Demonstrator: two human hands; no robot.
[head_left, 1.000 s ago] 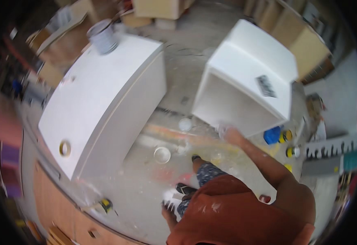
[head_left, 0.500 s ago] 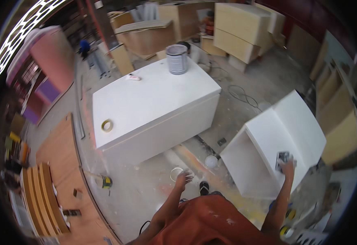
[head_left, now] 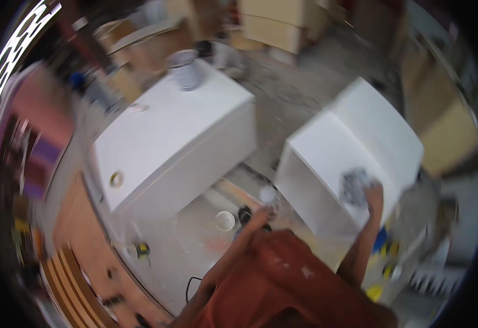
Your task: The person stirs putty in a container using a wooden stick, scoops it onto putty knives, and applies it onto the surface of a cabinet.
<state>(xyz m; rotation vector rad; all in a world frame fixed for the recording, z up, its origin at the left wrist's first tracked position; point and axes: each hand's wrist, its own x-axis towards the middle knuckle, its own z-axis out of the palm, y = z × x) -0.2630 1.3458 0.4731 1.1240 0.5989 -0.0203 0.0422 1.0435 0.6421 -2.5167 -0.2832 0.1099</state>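
Note:
My right hand is closed on a grey, dusty pad, which looks like a sanding block. The pad lies against the upper panel of a white open-fronted cabinet that stands tilted on the floor at my right. My left hand hangs in front of me over the floor, its fingers loosely apart and smeared by motion, with nothing visible in them. Near it on the floor are a white tub and a small pale round container.
A long white cabinet at the left bears a paint can and a tape roll. A person is low behind it. At the left lie a brown board and a tape measure. Cables trail across the floor.
The whole view has shifted and blurred, with the cabinets now further left and higher. My right hand still holds the pad on the white panel; my left hand has moved right, away from the tub.

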